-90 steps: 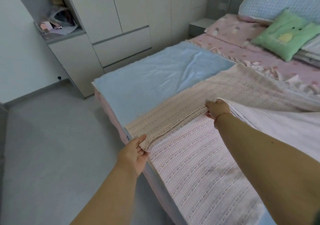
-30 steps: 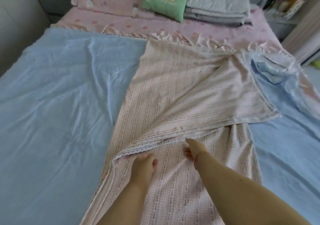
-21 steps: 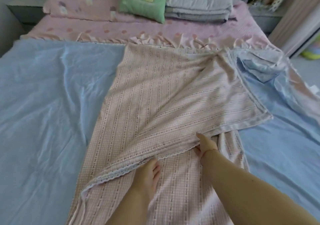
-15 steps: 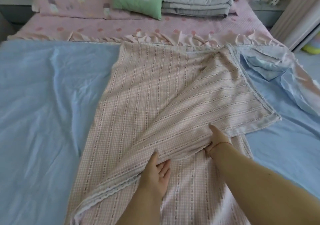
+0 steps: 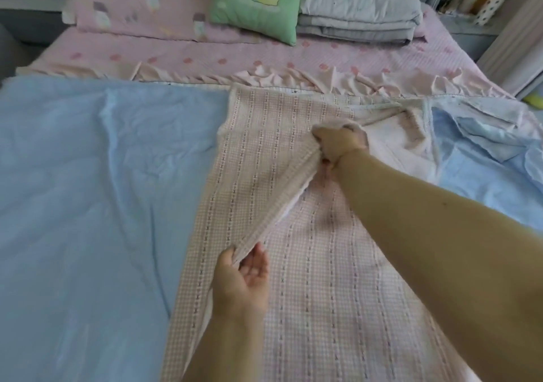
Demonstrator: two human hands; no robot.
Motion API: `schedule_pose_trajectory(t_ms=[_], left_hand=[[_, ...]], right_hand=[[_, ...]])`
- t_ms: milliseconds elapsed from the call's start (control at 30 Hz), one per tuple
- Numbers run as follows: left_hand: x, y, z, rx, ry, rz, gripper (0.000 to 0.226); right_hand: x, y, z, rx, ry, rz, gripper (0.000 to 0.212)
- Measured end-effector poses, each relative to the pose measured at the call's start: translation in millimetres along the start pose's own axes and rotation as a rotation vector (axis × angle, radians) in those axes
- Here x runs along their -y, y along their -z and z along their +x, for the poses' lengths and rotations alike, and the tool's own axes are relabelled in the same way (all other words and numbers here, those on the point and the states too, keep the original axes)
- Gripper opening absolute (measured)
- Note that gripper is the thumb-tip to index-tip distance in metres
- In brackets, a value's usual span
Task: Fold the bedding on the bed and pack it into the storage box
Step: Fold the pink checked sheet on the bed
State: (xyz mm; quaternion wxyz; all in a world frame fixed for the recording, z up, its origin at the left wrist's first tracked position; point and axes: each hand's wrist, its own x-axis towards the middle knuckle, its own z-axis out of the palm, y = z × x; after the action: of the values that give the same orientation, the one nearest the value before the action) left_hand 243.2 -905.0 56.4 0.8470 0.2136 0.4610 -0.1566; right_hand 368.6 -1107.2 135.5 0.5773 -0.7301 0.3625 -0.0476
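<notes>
Blue sheet [image 5: 88, 205]: largest item, covers the bed from its left edge to its right edge, lying under the other bedding.
Pink checked blanket [image 5: 323, 293]: a long strip down the bed's middle, from the near edge toward the pink pillows; one layer is lifted into a taut ridge between the two hands. No storage box in view.
Grey folded bedding [image 5: 358, 14]: stacked at the bed's far right corner, touching the green cushion [image 5: 258, 2].
Right hand [image 5: 340, 143]: arm stretched far forward, grip clamped on a bunched corner of the blanket.
Left hand [image 5: 244, 281]: nearer the near edge, palm up, thumb and fingers pinching the ridge's lower end.
Risk, as a judgement: the bunched corner may slip or land crooked, so the fold's edges would not align; uneven pull between hands would skew the layer.
</notes>
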Motion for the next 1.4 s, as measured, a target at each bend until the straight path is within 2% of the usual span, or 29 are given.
schedule_pose_trajectory(t_ms=[133,267,333,400,467,633,800,900,1000,1067,1200,1300,1400], left_hand=[[-41.2,10.8,27.8,-0.019,-0.072,-0.068,0.033],[-48.3,28.7,49.4,0.058,-0.115,0.091,0.042],[-42.3,27.8,53.4,0.097,-0.17,0.214,0.035],[-36.4,23.7,59.1,0.123,-0.238,0.329,0.029],[-32.1,18.5,69.2,0.147,-0.285,0.456,0.022],[-19.2,-9.8,97.2,0.279,-0.321,0.765,0.025],[1.1,-58.2,120.9,0.396,-0.28,0.944,0.039],[10.4,-85.5,134.2,0.408,-0.304,1.045,0.042],[15.4,-112.3,145.3,0.404,-0.28,0.997,0.039],[17.4,-130.7,152.5,0.408,-0.248,0.982,0.043],[20.3,-154.0,168.5,0.38,-0.15,0.953,0.052],[20.6,-172.9,178.2,0.329,-0.171,1.06,0.061],[12.7,-204.1,185.7,0.413,-0.126,0.973,0.055]], right_hand=[[23.0,-86.8,7.0,0.222,0.105,-0.261,0.041],[-44.6,-126.4,-7.8,0.496,0.181,-0.555,0.041],[-93.9,-115.0,-28.0,0.464,0.284,-0.74,0.042],[-137.8,-88.8,-47.9,0.347,0.362,-0.728,0.044],[-171.0,-62.0,-58.1,0.256,0.459,-0.817,0.049],[-193.7,-15.8,-35.0,0.104,0.419,-0.98,0.079],[-180.2,-11.0,12.3,0.245,0.292,-0.758,0.096],[-166.5,-15.3,33.9,0.372,0.166,-0.66,0.083],[-154.9,-14.4,45.5,0.476,0.031,-0.545,0.064],[-153.6,-13.1,53.3,0.525,-0.002,-0.448,0.059],[-158.9,-13.7,63.9,0.57,-0.056,-0.34,0.073],[-167.8,-14.5,68.0,0.58,-0.037,-0.317,0.1],[-175.3,-16.4,71.1,0.477,0.042,-0.234,0.1]])
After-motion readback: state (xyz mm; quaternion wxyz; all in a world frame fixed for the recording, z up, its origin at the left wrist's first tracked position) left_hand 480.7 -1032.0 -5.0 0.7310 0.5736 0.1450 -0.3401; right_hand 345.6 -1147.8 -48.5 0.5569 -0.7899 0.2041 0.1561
